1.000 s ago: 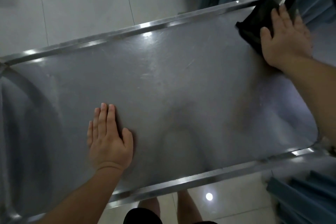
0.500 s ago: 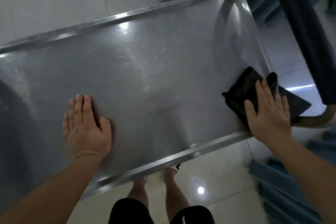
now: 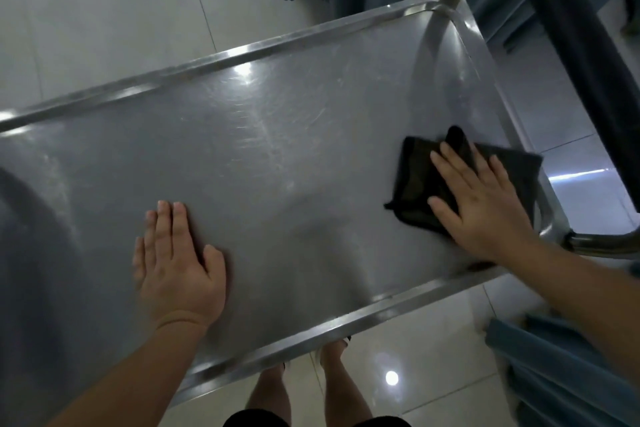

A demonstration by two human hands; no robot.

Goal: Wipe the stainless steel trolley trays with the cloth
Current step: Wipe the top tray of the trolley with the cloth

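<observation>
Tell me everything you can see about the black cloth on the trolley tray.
The cloth is black, looks like soft fabric, and seems folded into a rough rectangle with a stitched edge and one corner sticking up. It lies flat at the right end of the steel tray, its far edge reaching the tray's right rim. The right hand presses on it with straight, spread fingers, covering its middle. The left hand rests flat on the tray, apart from it.

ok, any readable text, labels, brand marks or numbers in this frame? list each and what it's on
None: no text, label or number shows on the tray, the black cloth, the trolley handle or the floor tiles.
</observation>
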